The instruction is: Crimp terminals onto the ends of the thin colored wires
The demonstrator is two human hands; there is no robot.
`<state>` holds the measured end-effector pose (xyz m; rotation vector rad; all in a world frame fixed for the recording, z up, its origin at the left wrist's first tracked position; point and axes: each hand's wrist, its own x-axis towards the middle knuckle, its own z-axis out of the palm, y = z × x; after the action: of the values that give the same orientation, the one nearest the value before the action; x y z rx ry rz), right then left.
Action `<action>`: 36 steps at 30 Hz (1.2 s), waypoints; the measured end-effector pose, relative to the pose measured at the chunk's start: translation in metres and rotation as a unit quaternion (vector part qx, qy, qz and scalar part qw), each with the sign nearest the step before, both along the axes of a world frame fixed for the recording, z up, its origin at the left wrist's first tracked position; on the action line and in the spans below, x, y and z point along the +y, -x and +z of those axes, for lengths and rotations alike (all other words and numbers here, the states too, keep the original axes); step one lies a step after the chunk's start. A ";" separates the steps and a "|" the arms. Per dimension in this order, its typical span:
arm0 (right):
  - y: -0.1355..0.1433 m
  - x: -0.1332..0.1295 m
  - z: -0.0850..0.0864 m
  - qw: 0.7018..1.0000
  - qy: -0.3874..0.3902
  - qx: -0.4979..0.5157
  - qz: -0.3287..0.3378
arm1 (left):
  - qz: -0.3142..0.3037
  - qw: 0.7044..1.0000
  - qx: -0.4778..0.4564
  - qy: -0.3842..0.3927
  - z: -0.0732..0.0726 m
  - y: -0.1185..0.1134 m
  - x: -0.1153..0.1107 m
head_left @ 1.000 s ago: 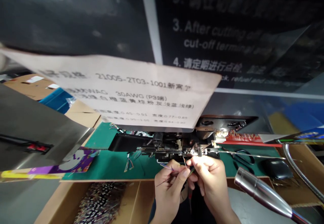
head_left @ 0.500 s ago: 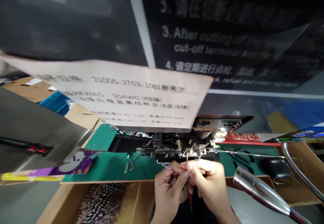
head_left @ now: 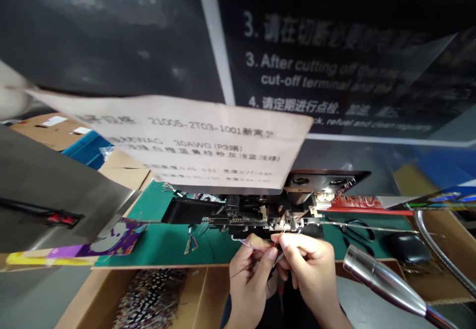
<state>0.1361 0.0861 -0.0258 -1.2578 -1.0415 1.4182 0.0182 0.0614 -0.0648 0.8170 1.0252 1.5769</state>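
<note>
Several thin wires (head_left: 275, 242) held just in front of the machine's mechanism (head_left: 245, 215)

Wires sit between the two hands, above the near edge of the tabletop (head_left: 159, 255); orange and red strands readable, the rest too fine to sort. Left hand (head_left: 249, 274): thumb and index closed on the wires, dark strand sticking out on its outer side. Right hand (head_left: 312, 262): fingers also pinched on the wires, tips right beside the left ones. Can't tell whether any wire end touches the mechanism.

Around that: loose wire bundle (head_left: 191, 242) on the green surface, left of the hands. Purple printed piece (head_left: 115, 242) farther left. Black-handled tool (head_left: 359, 230) and rounded black object (head_left: 409, 247) on the right; silver lamp head (head_left: 385, 279) nearer, angled toward the hands. Cardboard box (head_left: 195, 299) below the left part of the tabletop edge, with a pile of wires (head_left: 150, 296) in it. Paper label (head_left: 208, 143) hangs above the mechanism, on the dark housing (head_left: 156, 36)
</note>
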 end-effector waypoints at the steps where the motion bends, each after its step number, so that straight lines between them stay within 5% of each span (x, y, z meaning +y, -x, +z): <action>1: -0.001 0.000 0.000 1.000 -0.004 -0.009 -0.007 | 0.000 1.000 0.007 0.001 -0.001 0.001 -0.001; 12: -0.003 0.001 -0.009 0.997 0.041 0.069 0.014 | 0.003 1.000 -0.005 0.020 -0.011 -0.007 -0.006; 21: -0.001 0.002 -0.025 0.997 0.042 0.058 -0.013 | 0.044 0.999 0.013 -0.024 -0.015 -0.006 -0.005; 36: 0.000 0.005 -0.028 0.999 0.036 0.035 -0.015 | 0.044 0.999 -0.002 -0.001 -0.012 -0.005 -0.001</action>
<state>0.1362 0.0909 -0.0535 -1.2620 -0.9281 1.4776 0.0232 0.0603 -0.0764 0.7797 1.0684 1.6536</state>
